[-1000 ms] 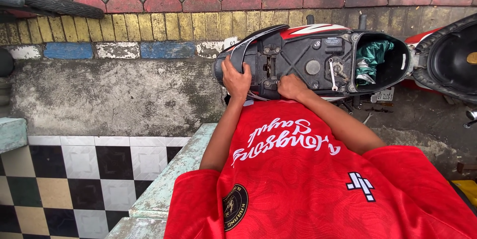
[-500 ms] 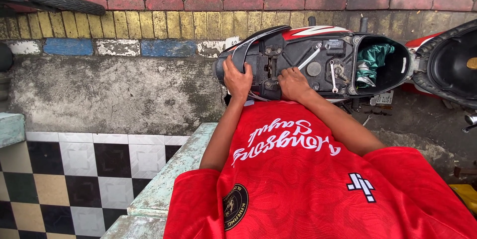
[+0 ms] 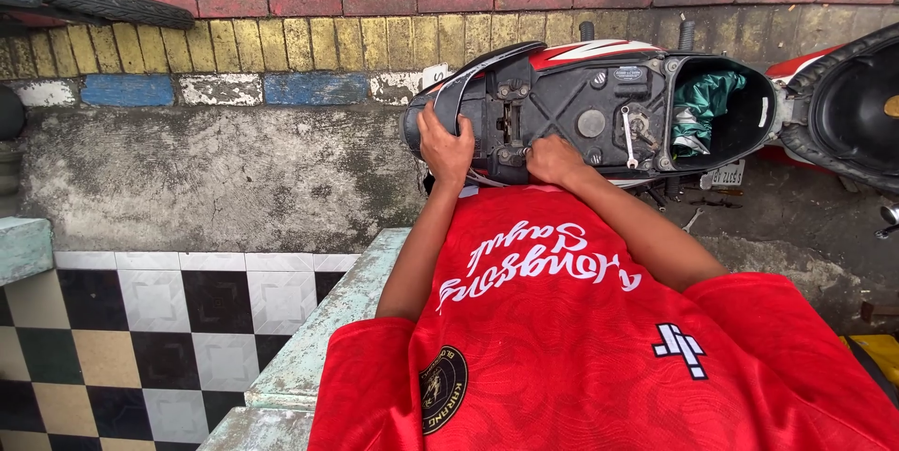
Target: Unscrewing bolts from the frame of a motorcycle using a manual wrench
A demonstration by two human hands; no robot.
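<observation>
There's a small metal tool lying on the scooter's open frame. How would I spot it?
Find the scooter parked along the yellow brick kerb, seat lifted, with a bundle of green cloth in its storage tub. Left of that tub, on the black frame, lies a slim silver spanner, to the right of the right hand. It is the only bright, loose metal piece there; the parts around it are dark.

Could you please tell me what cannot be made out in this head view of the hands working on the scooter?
- Left hand: its fingertips curl over the rear edge of the scooter body, so its grip is hidden.
- Right hand: its fingers are tucked under the knuckles; whether it holds anything cannot be told.
- Green cloth: partly sunk in the storage compartment.
- Scooter's front: cut off by the right edge.
- Wrench: too small to judge its size.
</observation>
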